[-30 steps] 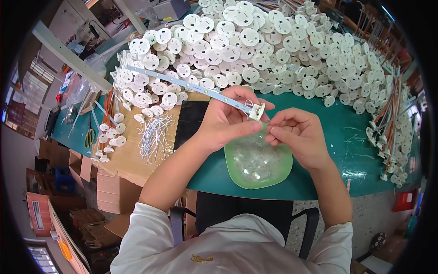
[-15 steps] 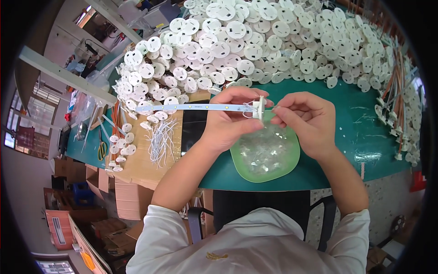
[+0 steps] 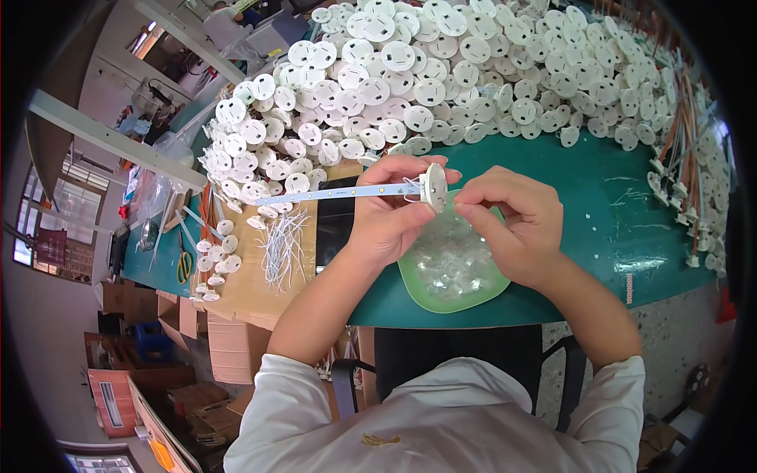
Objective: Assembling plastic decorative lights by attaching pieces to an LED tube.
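Note:
My left hand point(image 3: 382, 225) grips a round white disc point(image 3: 433, 189) between thumb and fingers, with its flat face turned partly to the right. From behind the disc an LED strip point(image 3: 339, 192) runs left, pale and narrow, with short white wires at the joint. Close to the disc's face, my right hand point(image 3: 516, 225) is closed in a pinch. What its fingertips hold is too small to make out. Below both hands sits a green bowl point(image 3: 426, 303) containing many small clear pieces point(image 3: 453, 264), partly covered by the right hand.
A large heap of white discs point(image 3: 418, 118) fills the back of the green table point(image 3: 599, 229). To the left lie white wires point(image 3: 282, 251) on cardboard point(image 3: 251, 293), a black flat panel point(image 3: 335, 225), scissors point(image 3: 184, 260) and several smaller discs point(image 3: 221, 256). More strips point(image 3: 686, 150) hang over the right side.
The disc has turned from nearly edge-on to show more of its face, and shifted left a little. My right hand has moved left toward it, with its fingers bunched closer together.

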A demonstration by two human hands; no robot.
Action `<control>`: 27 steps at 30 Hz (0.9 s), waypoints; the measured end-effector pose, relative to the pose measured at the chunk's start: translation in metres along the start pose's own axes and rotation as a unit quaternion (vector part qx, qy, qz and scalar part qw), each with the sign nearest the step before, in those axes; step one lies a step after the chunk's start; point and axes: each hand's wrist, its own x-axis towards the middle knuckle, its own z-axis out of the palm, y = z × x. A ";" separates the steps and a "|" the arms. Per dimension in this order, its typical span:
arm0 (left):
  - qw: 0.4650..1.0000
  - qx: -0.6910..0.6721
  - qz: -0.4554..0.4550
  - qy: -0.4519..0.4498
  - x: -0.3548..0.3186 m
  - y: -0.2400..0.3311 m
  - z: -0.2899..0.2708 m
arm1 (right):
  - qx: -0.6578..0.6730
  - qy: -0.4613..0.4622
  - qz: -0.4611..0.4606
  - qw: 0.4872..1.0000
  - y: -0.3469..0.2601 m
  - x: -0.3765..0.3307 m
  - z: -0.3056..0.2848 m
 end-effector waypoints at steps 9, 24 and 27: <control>0.999 0.011 0.012 -0.028 0.000 -0.007 -0.002 | 0.023 0.029 -0.013 0.999 -0.002 0.001 0.002; 0.999 -0.031 -0.037 -0.019 -0.001 -0.004 -0.003 | -0.166 0.012 -0.143 0.976 0.000 0.009 -0.002; 0.999 -0.018 -0.028 -0.039 0.002 -0.003 -0.007 | -0.158 0.007 -0.148 0.976 0.003 0.011 -0.004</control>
